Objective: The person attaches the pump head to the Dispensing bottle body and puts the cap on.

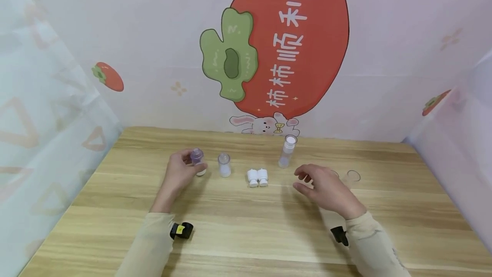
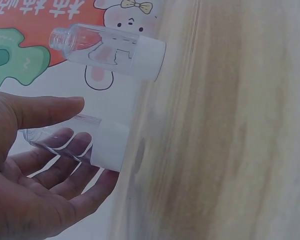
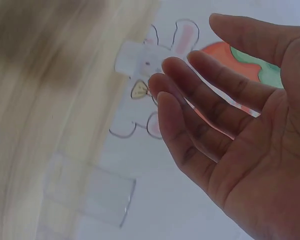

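My left hand (image 1: 180,170) holds a small clear bottle (image 2: 65,140) with a white base. The thumb lies along the near side, and the curled fingers show through the clear wall. Just right of it stands a second clear bottle (image 1: 224,166) of the same kind, seen whole in the left wrist view. My right hand (image 1: 326,187) hovers above the table, its fingers loosely bent around nothing. Beyond that hand stands a taller clear bottle (image 1: 286,152) with a white top. Two white pump heads (image 1: 257,177) sit side by side between the hands.
Clear open-rimmed cylinders (image 1: 352,176) stand right of my right hand, one partly hidden behind it. The wooden table (image 1: 246,234) meets a patterned backdrop (image 1: 177,110) behind the bottles, with more sheeting at both sides.
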Demonstrator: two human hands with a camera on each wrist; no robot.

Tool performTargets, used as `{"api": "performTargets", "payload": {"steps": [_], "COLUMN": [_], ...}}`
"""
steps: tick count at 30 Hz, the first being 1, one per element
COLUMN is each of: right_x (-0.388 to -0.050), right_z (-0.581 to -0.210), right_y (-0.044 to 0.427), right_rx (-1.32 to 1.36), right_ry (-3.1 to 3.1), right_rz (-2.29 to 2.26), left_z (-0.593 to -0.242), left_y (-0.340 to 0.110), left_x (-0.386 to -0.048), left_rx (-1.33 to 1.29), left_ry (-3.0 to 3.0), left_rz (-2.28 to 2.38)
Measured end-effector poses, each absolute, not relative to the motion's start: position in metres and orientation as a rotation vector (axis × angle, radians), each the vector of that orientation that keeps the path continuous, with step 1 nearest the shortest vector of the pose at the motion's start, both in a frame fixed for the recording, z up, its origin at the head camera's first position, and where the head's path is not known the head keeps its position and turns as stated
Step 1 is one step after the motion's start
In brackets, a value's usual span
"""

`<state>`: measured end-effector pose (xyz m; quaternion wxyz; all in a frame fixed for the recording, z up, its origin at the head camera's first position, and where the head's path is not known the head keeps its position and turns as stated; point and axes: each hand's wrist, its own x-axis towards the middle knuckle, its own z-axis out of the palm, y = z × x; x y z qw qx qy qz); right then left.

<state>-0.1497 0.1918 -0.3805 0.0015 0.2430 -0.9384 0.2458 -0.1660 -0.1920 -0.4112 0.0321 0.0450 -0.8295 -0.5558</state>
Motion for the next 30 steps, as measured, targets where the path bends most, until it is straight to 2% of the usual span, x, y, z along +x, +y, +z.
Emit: {"api": "performTargets", "payload": {"steps": [13,30], "right_x": [-0.155,-0.163], "right_z": [-0.387,-0.396], "right_y": [0.163,0.127], "right_rx": [0.721,0.564], "right_ry": [-2.953,-3.027], "right_rz": [0.834,0.824], "left_z": [-0.402,-0.391], "left_y": [-0.193,-0.193], "left_x": [-0.164,-0.158], "left_rx": [0.224,0.136], "left_ry": [-2.541,-2.53], "left_rz": [-1.701,-1.695]}}
